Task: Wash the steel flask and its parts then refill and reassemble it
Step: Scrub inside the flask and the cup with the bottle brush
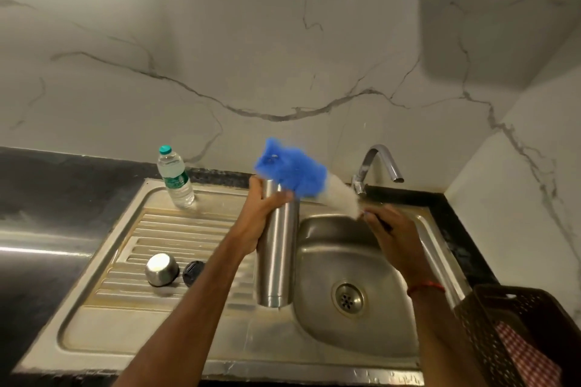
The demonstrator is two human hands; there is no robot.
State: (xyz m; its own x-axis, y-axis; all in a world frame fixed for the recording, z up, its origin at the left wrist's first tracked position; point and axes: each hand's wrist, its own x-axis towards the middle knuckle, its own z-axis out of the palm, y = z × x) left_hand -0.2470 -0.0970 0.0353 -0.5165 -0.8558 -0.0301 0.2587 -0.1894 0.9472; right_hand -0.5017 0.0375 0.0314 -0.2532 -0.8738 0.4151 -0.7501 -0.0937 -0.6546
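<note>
White marble-veined wall [220,41] rises behind a black counter [47,198] into which a steel sink [317,342] is set, its ribbed drainboard [163,229] on the left and its basin on the right, with the drain [348,298] in the basin floor. At the back right corner of the sink a curved tap [380,163] arches over the basin. The left grip [256,220] wraps its fingers round the upper part of the steel flask [278,261], holding it roughly upright in the air over the line where drainboard meets basin, mouth uppermost and uncapped. The right grip [388,229] is over the basin and pinches the dark handle of a bottle brush [298,176], which slants up to the left; its white bristles lie nearest that hand and its blue tuft is at the flask's mouth, blurred, so whether any of it is inside cannot be told. On the drainboard, left of the left forearm, a steel cup lid [161,269] sits mouth down with a black stopper [192,273] just beside it. A clear plastic water bottle [176,179] with a teal cap stands at the drainboard's back edge. In the lower right corner a dark basket [490,324] holds a red checked cloth [528,361].
</note>
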